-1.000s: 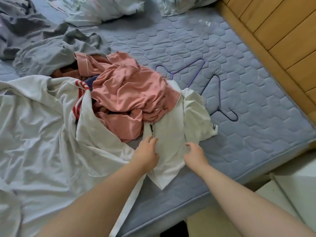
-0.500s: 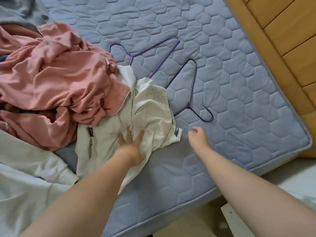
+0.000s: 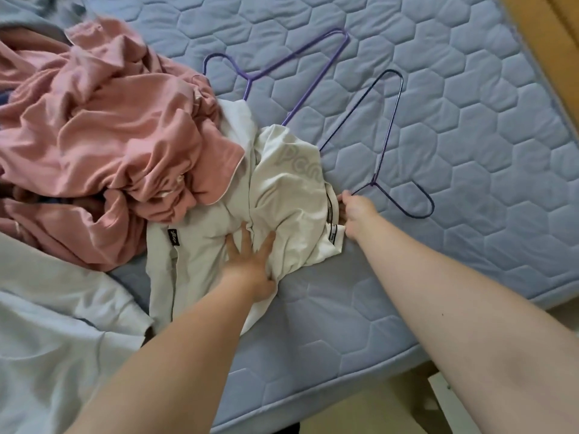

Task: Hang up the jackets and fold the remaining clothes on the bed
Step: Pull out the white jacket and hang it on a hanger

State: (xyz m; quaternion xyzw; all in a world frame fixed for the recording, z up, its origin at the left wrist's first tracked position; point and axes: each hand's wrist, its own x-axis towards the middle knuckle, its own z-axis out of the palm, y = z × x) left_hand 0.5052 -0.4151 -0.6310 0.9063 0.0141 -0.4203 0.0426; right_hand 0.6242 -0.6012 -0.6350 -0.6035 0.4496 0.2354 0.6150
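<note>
Clothes lie heaped on a quilted blue mattress [image 3: 438,98], and the white jacket [image 3: 291,189] sits crumpled at the near side of the heap, close to the mattress edge. The left hand [image 3: 250,261] lies flat on the jacket's lower middle, fingers straight and spread, pressing the cloth down and gripping nothing. The right hand [image 3: 357,214] is at the jacket's right edge, touching the black-trimmed hem; its fingers are mostly hidden behind the hand, so I cannot tell whether they pinch the hem or only rest against it. A pink garment [image 3: 109,120] is bunched to the jacket's left and overlaps its upper left part. A light purple hanger [image 3: 249,81] lies just beyond the jacket, one end running under the cloth. A dark hanger [image 3: 388,133] lies to the jacket's right, its neck just beside the right hand's fingertips. A pale blue cloth [image 3: 47,324] spreads out left of and nearer than the jacket.
</note>
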